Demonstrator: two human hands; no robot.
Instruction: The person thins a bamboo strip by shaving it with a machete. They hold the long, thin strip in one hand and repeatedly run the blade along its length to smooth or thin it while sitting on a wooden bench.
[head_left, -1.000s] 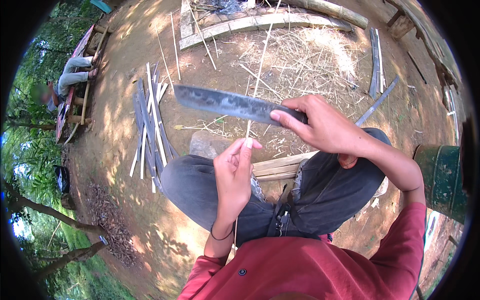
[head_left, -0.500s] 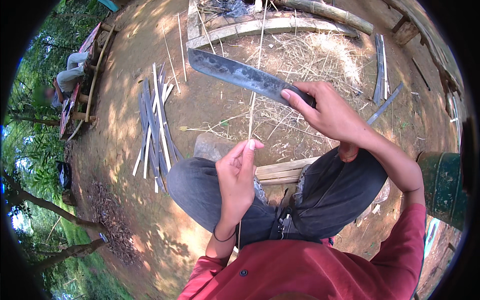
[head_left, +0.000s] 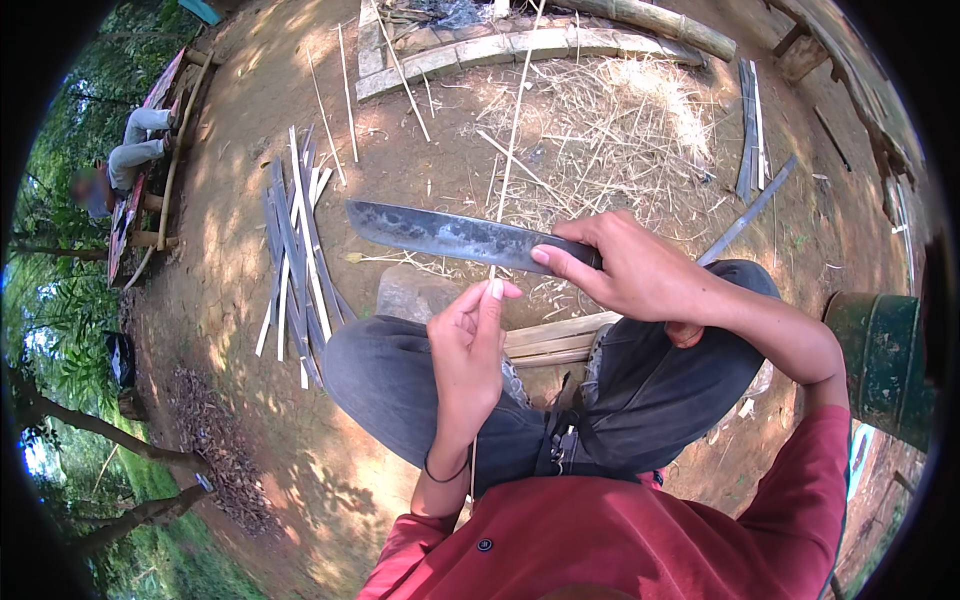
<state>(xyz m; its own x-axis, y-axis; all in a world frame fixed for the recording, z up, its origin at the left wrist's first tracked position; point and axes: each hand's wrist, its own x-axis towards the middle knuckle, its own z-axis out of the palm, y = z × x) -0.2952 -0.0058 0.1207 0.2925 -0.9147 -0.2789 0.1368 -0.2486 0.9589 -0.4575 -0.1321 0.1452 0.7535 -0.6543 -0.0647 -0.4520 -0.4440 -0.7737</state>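
Right hand [head_left: 640, 275]: I see fingers wrapped tight round the handle of a big knife [head_left: 450, 235], blade pointing left, held level above the knees.
Left hand [head_left: 468, 350]: thumb and fingertips pinching a thin bamboo sliver [head_left: 510, 150] that runs up past the blade.
Ground, left: bundle of split bamboo strips [head_left: 295, 250] lying flat.
Container: green drum [head_left: 885, 365] at right edge; contents not visible.

No packages, labels, signs or screens show anywhere in this outdoor dirt yard.
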